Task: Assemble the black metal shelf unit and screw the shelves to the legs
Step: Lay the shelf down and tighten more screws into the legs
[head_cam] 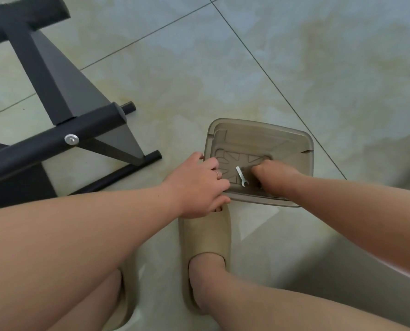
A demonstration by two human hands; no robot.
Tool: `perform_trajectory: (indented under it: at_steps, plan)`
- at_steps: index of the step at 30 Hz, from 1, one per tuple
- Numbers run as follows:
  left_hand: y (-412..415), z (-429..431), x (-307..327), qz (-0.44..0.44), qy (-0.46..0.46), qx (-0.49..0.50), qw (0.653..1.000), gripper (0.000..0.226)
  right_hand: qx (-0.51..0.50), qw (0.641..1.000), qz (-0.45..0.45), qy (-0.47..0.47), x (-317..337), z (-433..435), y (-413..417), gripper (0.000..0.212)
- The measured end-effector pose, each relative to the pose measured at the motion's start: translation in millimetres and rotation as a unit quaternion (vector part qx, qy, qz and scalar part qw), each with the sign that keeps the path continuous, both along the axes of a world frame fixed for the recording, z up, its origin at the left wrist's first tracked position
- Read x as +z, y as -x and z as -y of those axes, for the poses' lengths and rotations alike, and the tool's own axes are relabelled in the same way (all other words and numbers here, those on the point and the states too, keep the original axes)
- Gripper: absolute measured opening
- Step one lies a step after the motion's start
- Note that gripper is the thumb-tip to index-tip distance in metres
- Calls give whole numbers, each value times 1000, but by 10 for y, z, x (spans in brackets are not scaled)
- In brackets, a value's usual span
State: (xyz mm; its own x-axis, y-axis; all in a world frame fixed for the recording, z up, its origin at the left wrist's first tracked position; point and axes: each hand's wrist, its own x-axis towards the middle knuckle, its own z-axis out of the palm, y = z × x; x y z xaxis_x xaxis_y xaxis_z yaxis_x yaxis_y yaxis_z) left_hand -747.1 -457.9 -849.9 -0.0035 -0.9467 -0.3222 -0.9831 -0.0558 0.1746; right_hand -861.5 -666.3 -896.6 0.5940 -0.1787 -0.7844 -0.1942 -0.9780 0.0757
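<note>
Closest in are the person's bare legs [259, 304], feet tucked into beige rubber slippers [206, 235] planted on the pale marbled floor tiles [294, 68].

Just past the toe of one slipper sits a translucent brown plastic box [283, 133], square with rounded corners. The left hand [199, 185], a thin ring [217, 173] on one finger, has its grip on the box's near left corner, fingers curled over the wall and thumb along the near rim. The right hand [275, 177] reaches down inside the box, knuckles up and fingers bent towards the bottom. From here I cannot tell whether its grip has closed on anything. A small silver flat wrench [241, 176] lies on the box floor just beside those fingers, between the two hands.

The black metal shelf unit [63, 91] lies on the floor to the upper left, apart from the box. It is matte black square tubing with crossbars, and flat wedge-shaped panels that catch the light as dark grey. A silver bolt head [71, 139] shows on the nearest crossbar where a panel meets it. A round black bar runs along the tiles at its near edge, ending not far from the left hand.
</note>
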Motion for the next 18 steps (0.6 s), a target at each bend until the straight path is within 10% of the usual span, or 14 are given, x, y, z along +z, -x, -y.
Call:
perform_trajectory:
  at_steps: [18]
  plan:
    - [-135, -71, 439, -17, 15, 36, 999, 37, -124, 988, 94, -18, 634, -120, -256, 8]
